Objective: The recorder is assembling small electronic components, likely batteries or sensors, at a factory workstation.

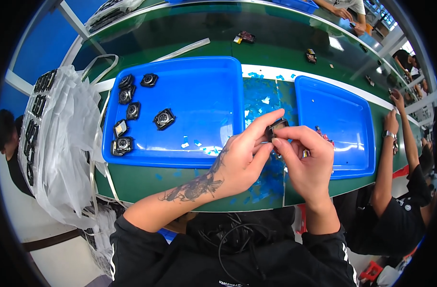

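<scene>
My left hand grips a small black smartwatch case between thumb and fingers, above the gap between two blue trays. From the other side, the thumb and forefinger of my right hand pinch the lower edge of the case. Fingertips cover part of it, and whether a smaller piece is between them is hidden. The left tray carries several black watch cases with round backs, one near its middle. Partly behind my right hand, the right tray has small red and metallic parts in it.
Blue film scraps litter the green bench between the trays. Stacked trays of black parts wrapped in white plastic stand at the left. Loose parts lie on the green surface beyond the white rail. Another person's arm reaches in at right.
</scene>
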Demonstrator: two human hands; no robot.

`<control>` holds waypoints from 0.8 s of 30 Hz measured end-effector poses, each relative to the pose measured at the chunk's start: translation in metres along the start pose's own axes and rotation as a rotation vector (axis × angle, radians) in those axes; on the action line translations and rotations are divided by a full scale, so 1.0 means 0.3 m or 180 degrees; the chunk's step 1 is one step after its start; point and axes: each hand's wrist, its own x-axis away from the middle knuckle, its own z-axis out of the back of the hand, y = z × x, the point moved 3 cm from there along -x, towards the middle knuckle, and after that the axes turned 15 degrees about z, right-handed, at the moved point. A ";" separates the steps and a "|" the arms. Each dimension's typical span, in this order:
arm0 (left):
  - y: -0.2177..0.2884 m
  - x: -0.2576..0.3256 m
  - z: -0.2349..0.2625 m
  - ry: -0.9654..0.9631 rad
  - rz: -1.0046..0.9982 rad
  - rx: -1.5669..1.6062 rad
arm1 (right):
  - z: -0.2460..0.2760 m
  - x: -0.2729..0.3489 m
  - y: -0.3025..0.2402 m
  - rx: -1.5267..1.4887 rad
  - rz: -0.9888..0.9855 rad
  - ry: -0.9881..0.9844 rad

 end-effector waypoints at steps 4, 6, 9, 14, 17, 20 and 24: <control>0.000 0.004 0.004 -0.0031 0.0034 0.0032 | -0.007 -0.005 0.001 -0.0189 -0.0273 0.0184; 0.005 0.004 0.006 -0.0029 0.0004 -0.0078 | -0.005 -0.007 0.002 -0.0127 -0.0163 0.0137; 0.017 0.007 0.010 0.0010 0.0100 -0.0276 | 0.000 -0.013 -0.003 0.0009 -0.0038 0.0093; 0.016 0.007 0.012 0.0074 -0.0043 -0.0470 | -0.004 -0.017 -0.001 0.0145 0.0133 0.0103; 0.014 0.010 0.014 0.0079 -0.0070 -0.0486 | -0.006 -0.017 -0.001 0.0112 0.0093 0.0125; 0.011 0.007 0.012 0.0052 -0.0039 -0.0510 | -0.005 -0.012 0.005 0.0039 0.0057 0.0159; 0.014 0.011 0.013 0.0036 -0.0030 -0.0425 | -0.005 -0.012 0.007 0.0011 0.0079 0.0150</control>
